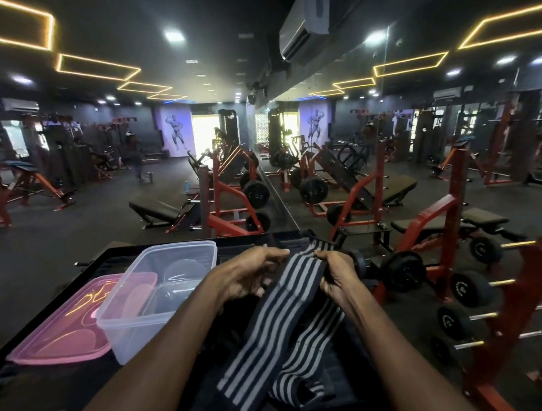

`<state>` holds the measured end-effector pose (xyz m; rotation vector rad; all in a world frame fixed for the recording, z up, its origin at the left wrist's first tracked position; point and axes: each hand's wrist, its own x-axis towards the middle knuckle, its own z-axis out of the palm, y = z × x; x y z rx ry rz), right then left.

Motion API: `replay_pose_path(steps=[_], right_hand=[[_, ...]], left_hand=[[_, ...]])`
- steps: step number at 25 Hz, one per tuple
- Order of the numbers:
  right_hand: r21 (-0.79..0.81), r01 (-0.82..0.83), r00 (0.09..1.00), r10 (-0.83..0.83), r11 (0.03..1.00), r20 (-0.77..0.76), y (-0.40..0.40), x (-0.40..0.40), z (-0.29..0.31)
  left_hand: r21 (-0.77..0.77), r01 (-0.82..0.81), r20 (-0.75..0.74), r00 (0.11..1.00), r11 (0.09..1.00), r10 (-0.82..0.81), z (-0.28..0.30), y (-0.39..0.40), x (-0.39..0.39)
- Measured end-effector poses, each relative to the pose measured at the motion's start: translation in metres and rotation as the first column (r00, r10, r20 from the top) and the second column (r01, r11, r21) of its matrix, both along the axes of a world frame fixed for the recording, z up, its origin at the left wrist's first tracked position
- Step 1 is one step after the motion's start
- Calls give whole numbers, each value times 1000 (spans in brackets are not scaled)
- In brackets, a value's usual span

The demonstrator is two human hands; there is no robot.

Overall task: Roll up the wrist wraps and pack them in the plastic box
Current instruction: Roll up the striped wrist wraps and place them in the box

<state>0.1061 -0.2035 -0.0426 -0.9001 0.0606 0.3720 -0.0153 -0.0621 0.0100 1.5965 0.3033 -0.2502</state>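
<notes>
Left hand [252, 273]: I pinch the wrap's [274, 321] left edge.
Right hand [338, 274]: I grip its right edge.
Wrap: stretched between my hands.
Box [133, 321]: left of my left hand.

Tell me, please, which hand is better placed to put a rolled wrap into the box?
Probably left: the left hand is beside the open plastic box, while the right hand grips the striped wrap on the far side.

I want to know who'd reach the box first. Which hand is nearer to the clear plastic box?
The left hand: it sits just right of the clear plastic box, gripping the striped wrist wrap. The right hand holds the wrap's far edge, farther away.
</notes>
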Motion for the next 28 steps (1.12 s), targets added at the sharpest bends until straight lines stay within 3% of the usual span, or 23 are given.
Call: replay_pose_path(steps=[2,6,8,11,14,17,19,22,25,28], right_hand=[[-112,72,997,-67,991,48,1,-1,-8],[-429,188,951,-55,883,303,-1,-5,-25],[-485,190,935,-7,853,354,-3,-6,-28],[-389,5,966,96,921,238,-2,-10,-29],[-159,-135,980,156,978,124,-2,-15,-32],[9,-214,975,213,977,67,-7,-14,-38],[-72,-192,973,199,979,117,-8,-11,-40],[-377,4,955,108,926,275,-5,1,-43],[-365,-15,947,131,931,294,-3,0,-43],[-290,-115,942,197,950,271,-2,-8,-42]], left_hand=[[148,64,-48,997,987,-57,-11,-4,-3],[221,51,-81,996,974,-34,-34,-7,-1],[245,39,-111,994,969,-12,-43,-6,2],[225,-72,-49,995,972,85,-53,-11,11],[4,-191,30,981,982,190,-55,-21,23],[15,-208,49,977,978,207,-59,-23,33],[7,-173,26,985,985,172,-61,-22,36],[-64,-91,-41,995,994,88,-57,-21,35],[-158,-107,-54,994,982,100,-56,-19,37],[-180,-230,2,972,956,234,-59,-19,36]])
